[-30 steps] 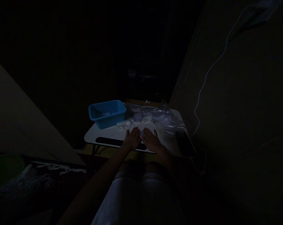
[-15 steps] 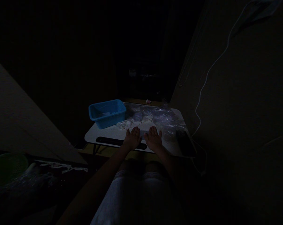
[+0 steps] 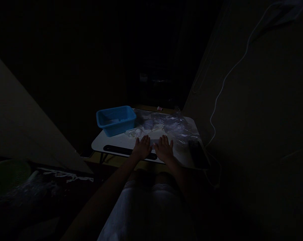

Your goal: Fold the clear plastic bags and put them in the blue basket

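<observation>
In dim light, my left hand (image 3: 142, 148) lies palm down near the front edge of a small white table (image 3: 116, 142), fingers stretched forward. Beside it my right hand (image 3: 163, 148) is flat too, its thumb pointing toward the left hand. Between and partly under the hands shows a pale, flat piece that looks like a clear plastic bag (image 3: 154, 144); its edges are hard to make out. Just beyond the fingers lie small whitish packets (image 3: 134, 133). Crumpled clear plastic (image 3: 177, 125) spreads over the back right of the table.
A blue plastic basin (image 3: 118, 129) stands at the table's back left with something pale inside. A dark flat object (image 3: 198, 154) lies at the right edge. A white cable (image 3: 216, 100) hangs along the right wall. A green basket (image 3: 9, 177) sits at lower left.
Both hands stay flat in almost the same place over the pale plastic piece. The view has shifted slightly; the things on the table look unmoved.
</observation>
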